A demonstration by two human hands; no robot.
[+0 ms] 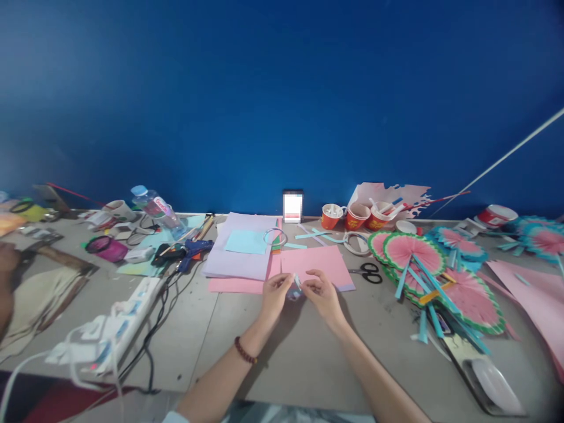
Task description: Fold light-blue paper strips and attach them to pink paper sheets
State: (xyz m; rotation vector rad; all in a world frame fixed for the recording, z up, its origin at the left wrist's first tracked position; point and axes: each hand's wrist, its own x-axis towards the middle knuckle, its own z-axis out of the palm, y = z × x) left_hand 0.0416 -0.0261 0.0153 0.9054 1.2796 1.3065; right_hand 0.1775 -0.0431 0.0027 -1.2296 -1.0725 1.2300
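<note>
Between the two hands, by the near edge of a pink sheet [324, 258], a small pale strip [296, 281] points roughly away from the person — left hand [275, 294] and right hand [325, 298] pinch it from either side, fingertips nearly closed, neither clearly nearer.

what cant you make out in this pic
All in the head view:
- Small piece between left hand and right hand: shape unclear, blurred and partly behind fingers.
- Upright screen: content pixelated.
- Another person's hand: cut off by the left edge.
- Bottle label: wording too small and blurred.
</note>
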